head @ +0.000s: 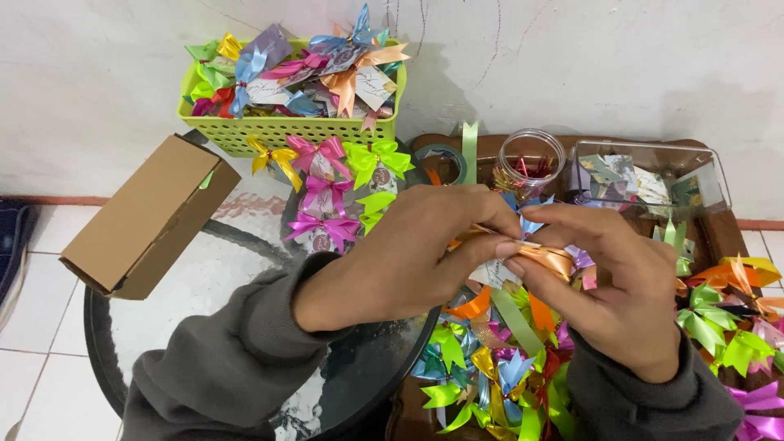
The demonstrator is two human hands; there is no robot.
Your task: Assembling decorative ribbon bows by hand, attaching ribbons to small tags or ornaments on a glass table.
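Note:
My left hand (408, 249) and my right hand (608, 286) meet in the middle of the view, both pinching a small gold-orange ribbon bow (549, 260) with a white paper tag (494, 273) under it. The fingertips of both hands touch the bow. Below the hands lies a heap of loose ribbon bows (490, 367) in green, blue, orange and gold on a brown tray (719, 233). Grey sleeves cover both forearms.
A lime plastic basket (282, 131) full of bowed tagged packets stands at the back, with several finished bows (335, 192) before it. A cardboard box (147, 214) lies left on the round glass table (204, 286). A glass jar (528, 163), tape roll (443, 163) and clear box (649, 175) sit behind.

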